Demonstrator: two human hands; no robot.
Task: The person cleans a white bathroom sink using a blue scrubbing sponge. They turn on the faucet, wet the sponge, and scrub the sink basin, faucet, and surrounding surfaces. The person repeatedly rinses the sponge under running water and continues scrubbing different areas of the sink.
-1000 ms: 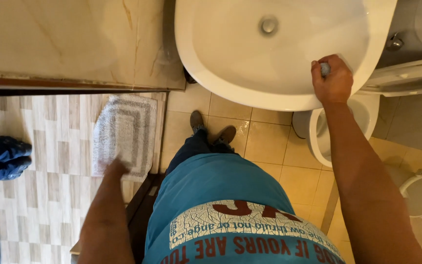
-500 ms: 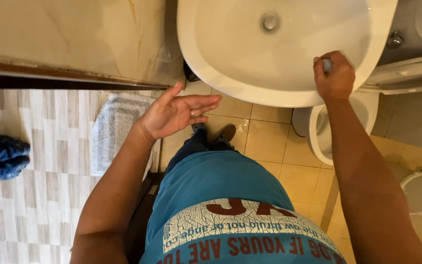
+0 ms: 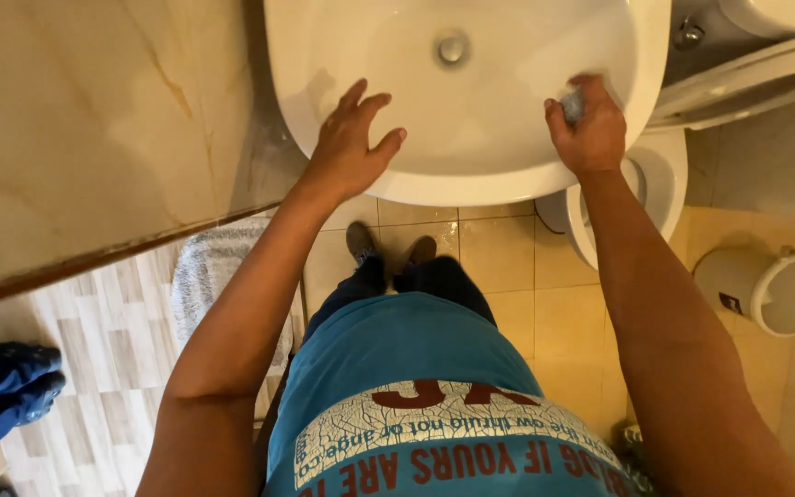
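Note:
I look down at a white sink (image 3: 471, 184) with a metal drain (image 3: 453, 48) in its basin. My left hand (image 3: 347, 147) rests flat on the sink's front left rim, fingers spread, holding nothing. My right hand (image 3: 589, 129) is closed around a small grey-blue scrubbing pad (image 3: 572, 106) pressed against the inside right wall of the basin; the pad is blurred and mostly hidden by my fingers. Below, my blue shirt and dark shoes show.
A beige marble wall panel (image 3: 94, 138) stands at the left. A grey bath mat (image 3: 218, 276) lies on the floor. A white toilet seat (image 3: 747, 78) and bowl (image 3: 664, 175) are at the right, with a small white bin (image 3: 770, 290). Another person's blue-trousered leg (image 3: 2, 391) shows at far left.
My left hand rose from beside my hip and landed on the sink's rim. My right hand moved slightly up along the basin wall with the pad.

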